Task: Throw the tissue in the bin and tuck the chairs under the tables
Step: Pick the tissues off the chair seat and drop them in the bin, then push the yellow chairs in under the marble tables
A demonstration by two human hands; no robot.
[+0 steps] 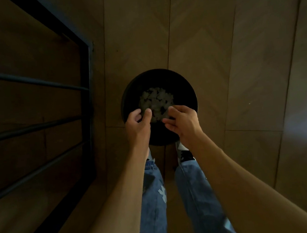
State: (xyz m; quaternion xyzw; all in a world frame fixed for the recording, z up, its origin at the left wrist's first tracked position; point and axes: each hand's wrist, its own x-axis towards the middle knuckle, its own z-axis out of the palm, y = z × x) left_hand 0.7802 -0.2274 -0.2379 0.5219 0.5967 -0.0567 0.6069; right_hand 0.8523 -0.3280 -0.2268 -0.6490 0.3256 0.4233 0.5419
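A round black bin (183, 86) stands on the floor right in front of my feet. Pale crumpled tissue pieces (156, 99) lie inside it, dim in the shadow. My left hand (139, 123) hovers over the bin's near-left rim with its fingers loosely curled and its thumb pointing at the tissue. My right hand (182, 121) hovers over the near-right rim, fingers half bent and apart. I see nothing clearly gripped in either hand; the lowest tissue pieces sit just between the two thumbs. No chair or table top is recognisable in view.
A black metal frame (86, 81) with horizontal bars stands close on the left, beside the bin. Wooden herringbone floor (227, 51) spreads ahead and to the right. My legs in blue jeans (194, 191) and my shoes are below the bin.
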